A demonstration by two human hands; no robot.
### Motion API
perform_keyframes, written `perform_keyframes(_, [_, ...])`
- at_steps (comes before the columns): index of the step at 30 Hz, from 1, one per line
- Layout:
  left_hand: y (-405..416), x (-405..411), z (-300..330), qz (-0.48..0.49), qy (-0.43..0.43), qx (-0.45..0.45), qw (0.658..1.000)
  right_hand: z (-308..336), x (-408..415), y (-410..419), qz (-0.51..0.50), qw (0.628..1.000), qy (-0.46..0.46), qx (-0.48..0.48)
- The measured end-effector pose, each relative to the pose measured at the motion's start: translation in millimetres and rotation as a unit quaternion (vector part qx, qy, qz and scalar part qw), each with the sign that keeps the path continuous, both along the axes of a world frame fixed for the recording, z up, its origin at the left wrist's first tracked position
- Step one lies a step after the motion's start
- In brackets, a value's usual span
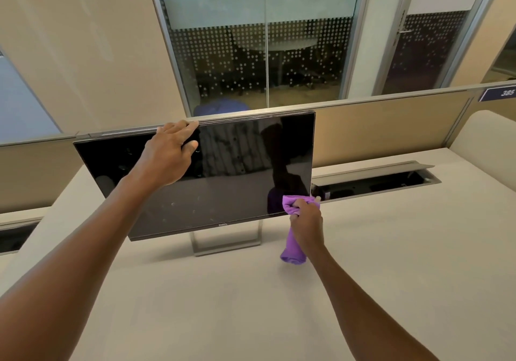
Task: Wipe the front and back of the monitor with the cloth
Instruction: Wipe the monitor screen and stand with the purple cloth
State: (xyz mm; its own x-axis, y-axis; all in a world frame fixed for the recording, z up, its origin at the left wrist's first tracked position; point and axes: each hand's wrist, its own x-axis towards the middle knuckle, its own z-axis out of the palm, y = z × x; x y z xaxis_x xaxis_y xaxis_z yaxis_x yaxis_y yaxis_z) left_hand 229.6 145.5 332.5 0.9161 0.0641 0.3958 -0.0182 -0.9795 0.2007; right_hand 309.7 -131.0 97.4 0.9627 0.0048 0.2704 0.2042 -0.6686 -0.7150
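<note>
Monitor first: a flat black glossy-screened monitor [223,171] with a thin bezel and a small brand mark on its lower edge stands in the middle of the frame on a silver open-frame metal stand [226,242], its screen dark and tilted back so the top edge leans away from the camera. It sits on a pale beige desk top [363,263] that fills the lower half of the frame. The left hand [170,154] comes in from the lower left and grips the monitor's top edge left of centre, fingers curled over the top and the thumb lying on the screen face. The right hand [305,218] comes in from the lower right and holds a bunched purple microfibre cloth [293,238], fingers closed around it; the upper wad of the cloth touches the monitor's lower right corner, and a loose tail hangs down below the fist, close to the desk. Faint smudges show on the lower part of the screen. Behind the monitor runs a low tan fabric partition [377,126], and to the right an open grey cable tray [377,179] is sunk in the desk. Above, across the upper centre of the frame, stands a glass wall with a dotted frosted pattern [251,53]
</note>
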Motion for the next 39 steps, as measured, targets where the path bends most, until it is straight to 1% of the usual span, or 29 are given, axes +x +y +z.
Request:
perform_keyframes(5, [0,2,-1,0.002,0.001,0.001,1.000,-12,-32,68,0.080,0.995,0.030,0.054])
perform_keyframes(9, [0,1,0,0.005,0.003,0.004,1.000,-9,-53,115,0.157,0.984,0.057,0.053])
perform_keyframes(12, [-1,0,0,0.008,0.004,0.003,1.000,-10,-55,123,0.169,0.981,0.075,0.059])
perform_keyframes(15, [0,0,0,0.007,0.008,0.005,1.000,-9,-47,104,0.148,0.984,0.074,0.062])
perform_keyframes(21, [-4,-2,2,0.010,0.011,0.003,1.000,-3,-13,20,0.037,0.996,0.040,0.069])
perform_keyframes(24, [-5,-2,4,0.012,0.012,0.002,1.000,-3,4,-18,-0.017,0.997,0.050,0.049])
perform_keyframes(27, [-3,-2,4,0.010,0.015,0.005,1.000,-6,12,-34,-0.049,0.994,0.075,0.064])
perform_keyframes(30, [-2,-3,3,0.007,0.016,0.007,1.000,-6,8,-24,-0.073,0.987,0.106,0.101])
perform_keyframes(34, [-4,-4,3,0.004,0.014,0.004,1.000,-4,-8,15,-0.086,0.966,0.175,0.168])
perform_keyframes(39, [-3,-4,3,0.006,0.018,0.006,1.000,-14,-30,82,-0.080,0.916,0.280,0.275])
